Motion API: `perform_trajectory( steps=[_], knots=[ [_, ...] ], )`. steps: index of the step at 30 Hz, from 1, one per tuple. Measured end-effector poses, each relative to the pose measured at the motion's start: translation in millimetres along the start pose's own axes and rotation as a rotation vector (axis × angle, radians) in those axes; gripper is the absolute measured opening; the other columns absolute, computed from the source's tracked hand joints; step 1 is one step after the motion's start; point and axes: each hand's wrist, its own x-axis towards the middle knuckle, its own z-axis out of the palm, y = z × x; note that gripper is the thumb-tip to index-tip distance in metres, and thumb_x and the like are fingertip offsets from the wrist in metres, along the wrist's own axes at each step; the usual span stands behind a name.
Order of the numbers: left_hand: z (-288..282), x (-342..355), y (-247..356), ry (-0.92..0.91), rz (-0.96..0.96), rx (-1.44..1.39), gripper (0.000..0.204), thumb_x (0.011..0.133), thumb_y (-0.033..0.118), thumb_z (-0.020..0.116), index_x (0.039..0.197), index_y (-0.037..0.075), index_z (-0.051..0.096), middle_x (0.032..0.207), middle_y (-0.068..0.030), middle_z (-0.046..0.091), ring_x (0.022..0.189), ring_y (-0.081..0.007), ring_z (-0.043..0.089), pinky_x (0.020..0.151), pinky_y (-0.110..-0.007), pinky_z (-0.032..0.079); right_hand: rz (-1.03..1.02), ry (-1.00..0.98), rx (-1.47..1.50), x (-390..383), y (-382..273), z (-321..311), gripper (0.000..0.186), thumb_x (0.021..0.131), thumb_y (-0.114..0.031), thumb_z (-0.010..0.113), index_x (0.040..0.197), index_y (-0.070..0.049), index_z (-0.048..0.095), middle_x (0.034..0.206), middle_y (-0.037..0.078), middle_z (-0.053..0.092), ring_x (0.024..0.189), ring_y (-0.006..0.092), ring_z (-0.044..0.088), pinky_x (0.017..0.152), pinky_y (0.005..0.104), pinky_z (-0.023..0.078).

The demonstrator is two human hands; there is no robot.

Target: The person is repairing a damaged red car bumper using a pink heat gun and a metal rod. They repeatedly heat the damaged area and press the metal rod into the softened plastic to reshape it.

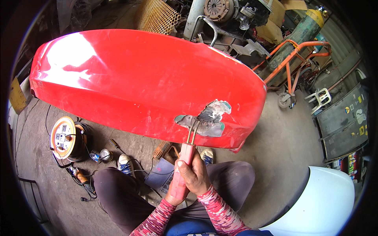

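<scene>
A large red car body panel [157,78], perhaps a bumper, stretches across in front of me. Near its right lower part is a ragged damaged patch [210,122] with bare grey, white and green areas. My right hand [193,176] grips a red soldering gun [186,157] around its upper handle, thumb along the side. At the handle's lower end, my left hand [173,197] closes around it, mostly hidden behind the tool and my right hand. The gun's two metal prongs point away from me, their tips at the damaged patch.
An orange-and-white cable reel [63,137], cans [105,154], a screwdriver [114,143] and cords lie on the floor at left. A white panel [319,204] is at lower right. Beyond stand an orange cart [293,59], a gas cylinder [303,33] and engine parts [220,10].
</scene>
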Motion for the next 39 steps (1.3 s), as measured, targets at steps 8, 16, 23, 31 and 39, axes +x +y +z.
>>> perform_trajectory(
  steps=[8,16,23,31,39],
  knots=[
    [-1,3,-5,0.009,0.04,0.114,0.056,0.102,0.024,0.053,0.149,0.006,0.03,0.135,-0.0123,0.044,0.126,-0.023,0.043,0.107,-0.035,0.036,-0.017,0.002,-0.016,0,-1,-1,0.041,0.097,-0.032,0.061,0.116,0.001,0.05,0.089,0.009,0.062,0.079,0.0168,0.059,0.074,0.0329,0.05],
    [1,3,0,0.013,0.056,0.062,0.056,0.102,0.027,0.052,0.149,0.005,0.03,0.135,-0.0137,0.043,0.127,-0.0247,0.043,0.108,-0.036,0.036,0.004,0.001,0.008,0,-3,-2,0.042,0.095,-0.03,0.063,0.118,0.003,0.051,0.091,0.019,0.063,0.082,0.0331,0.064,0.075,0.0406,0.051],
    [1,4,0,0.012,0.067,0.123,0.058,0.101,0.027,0.053,0.149,0.005,0.03,0.135,-0.0146,0.043,0.128,-0.0256,0.043,0.108,-0.037,0.036,-0.027,-0.003,-0.008,1,-5,-2,0.041,0.097,-0.031,0.06,0.119,0.002,0.05,0.091,0.01,0.063,0.08,0.0172,0.061,0.075,0.0335,0.051],
    [1,5,-2,0.03,0.075,0.204,0.058,0.098,0.022,0.055,0.148,0.005,0.032,0.134,-0.0157,0.044,0.126,-0.0275,0.045,0.107,-0.037,0.037,0.042,-0.007,0.027,0,-4,-3,0.053,0.092,-0.029,0.064,0.128,0.006,0.05,0.099,0.026,0.065,0.093,0.0418,0.068,0.081,0.0436,0.053],
    [1,4,-10,0.03,0.12,0.274,0.056,0.097,0.017,0.057,0.146,0.005,0.033,0.132,-0.0155,0.044,0.125,-0.0278,0.045,0.106,-0.037,0.038,0.029,-0.015,0.013,0,-2,-4,0.051,0.092,-0.028,0.063,0.127,0.007,0.05,0.098,0.026,0.066,0.093,0.0424,0.068,0.081,0.044,0.053]
  ],
)
